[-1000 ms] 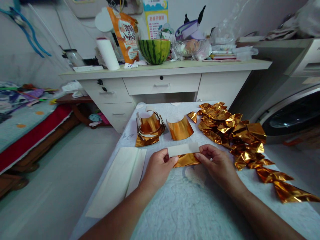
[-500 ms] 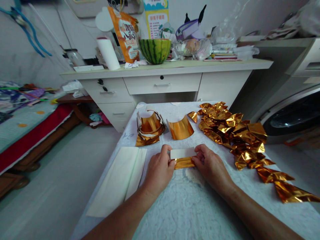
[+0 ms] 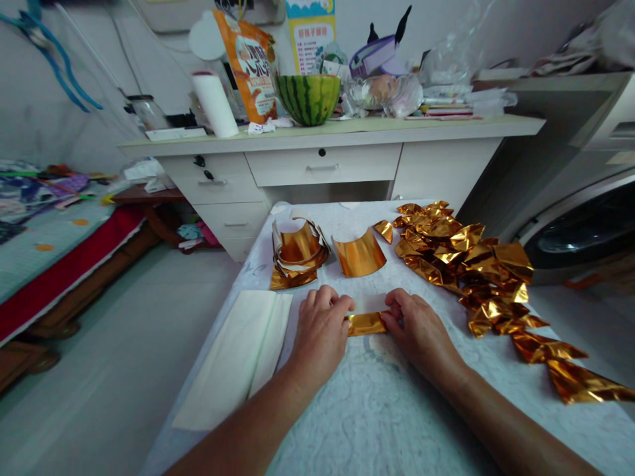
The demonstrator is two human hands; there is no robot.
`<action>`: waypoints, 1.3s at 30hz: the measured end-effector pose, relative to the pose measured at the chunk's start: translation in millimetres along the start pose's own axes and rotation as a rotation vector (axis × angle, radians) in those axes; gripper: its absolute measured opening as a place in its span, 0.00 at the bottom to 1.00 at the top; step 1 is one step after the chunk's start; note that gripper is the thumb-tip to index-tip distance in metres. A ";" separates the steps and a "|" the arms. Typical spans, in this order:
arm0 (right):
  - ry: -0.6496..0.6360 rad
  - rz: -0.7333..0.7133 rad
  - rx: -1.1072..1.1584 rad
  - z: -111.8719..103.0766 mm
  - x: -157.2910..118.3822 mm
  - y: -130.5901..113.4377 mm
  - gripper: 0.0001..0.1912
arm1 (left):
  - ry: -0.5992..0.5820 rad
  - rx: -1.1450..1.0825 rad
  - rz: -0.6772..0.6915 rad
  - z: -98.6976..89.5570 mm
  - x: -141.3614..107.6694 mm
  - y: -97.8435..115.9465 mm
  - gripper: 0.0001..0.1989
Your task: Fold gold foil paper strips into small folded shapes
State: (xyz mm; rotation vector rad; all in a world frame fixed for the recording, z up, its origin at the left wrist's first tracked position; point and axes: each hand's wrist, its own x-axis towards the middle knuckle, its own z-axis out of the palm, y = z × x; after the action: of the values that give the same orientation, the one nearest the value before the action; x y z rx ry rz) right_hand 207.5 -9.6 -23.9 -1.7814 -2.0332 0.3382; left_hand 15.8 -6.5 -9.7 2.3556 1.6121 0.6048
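room with white cabinet [image 3: 322, 165] across the back, orange bag [image 3: 253, 76] on top; table [image 3: 307, 423] in front, covered in pale cloth. far left: bed [image 3: 74, 228], well apart from table. on table's left side: white paper [image 3: 225, 363], flat, long side running away from the body, just beside left forearm. further in: gold curls [image 3: 298, 246], nested, just beyond left hand [image 3: 321, 330]. left hand curled over left end of gold strip [image 3: 367, 324]; pinching or only pressing, cannot tell. strip at table level between both hands, long axis side to side, one end at each, so equally near to both. directly beyond strip: curved sheet [image 3: 360, 254], apart from it, blocking nothing between the hands. right hand [image 3: 415, 327] clamped on strip's right end, thumb on near side. right of that: heap [image 3: 456, 251] of gold folds, apart from right hand, trailing along right forearm's outer side. far right: washer [image 3: 585, 192], off the table.
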 end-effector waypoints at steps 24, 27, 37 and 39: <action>-0.123 -0.188 -0.089 -5.0 1.7 -10.4 0.13 | -0.251 -0.238 0.229 -5.3 3.0 -9.8 0.14; -0.100 -0.154 -0.134 -3.8 -0.5 -17.0 0.10 | -0.248 -0.292 0.196 -3.6 5.5 -10.3 0.11; -0.043 -0.095 -0.282 1.4 -6.8 -27.4 0.04 | -0.268 -0.232 0.114 -0.6 5.8 -9.8 0.08; -0.035 -0.099 -0.306 2.5 -7.7 -28.1 0.06 | -0.278 -0.194 0.085 -2.4 4.5 -8.4 0.07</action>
State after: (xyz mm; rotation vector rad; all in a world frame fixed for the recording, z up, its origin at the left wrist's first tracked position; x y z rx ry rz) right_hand 182.3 -21.3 -14.9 -1.8470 -2.2884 0.0276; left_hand 9.1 0.7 -10.0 2.2570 1.2802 0.4064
